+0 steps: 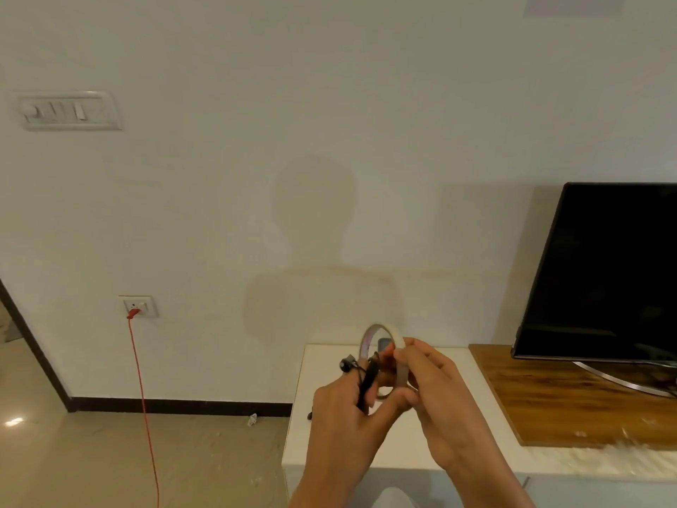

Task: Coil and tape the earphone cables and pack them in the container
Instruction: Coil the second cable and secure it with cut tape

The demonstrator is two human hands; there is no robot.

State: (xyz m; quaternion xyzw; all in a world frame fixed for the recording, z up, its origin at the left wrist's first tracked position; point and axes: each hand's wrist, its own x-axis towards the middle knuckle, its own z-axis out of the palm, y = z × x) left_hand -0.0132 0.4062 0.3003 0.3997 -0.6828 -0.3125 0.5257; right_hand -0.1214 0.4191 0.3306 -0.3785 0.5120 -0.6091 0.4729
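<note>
Here the left hand [339,412] grips the coiled earphone cable [369,375], the right hand [441,392] pinches the tape roll [367,339]; white countertop [298,383] edge just left, television [604,269] well right.

From my station, the earphone cable [370,375] was black and the tape roll [403,375] pale beige, with a pinkish tint inside its ring. The cabinet top [406,452] was plain white, the board [549,405] beside it brown with wood grain, and the screen [604,269] black. A red cord [144,397] ran over a cream wall [329,104], above a dark skirting [176,405] and beige floor [110,463].
</note>
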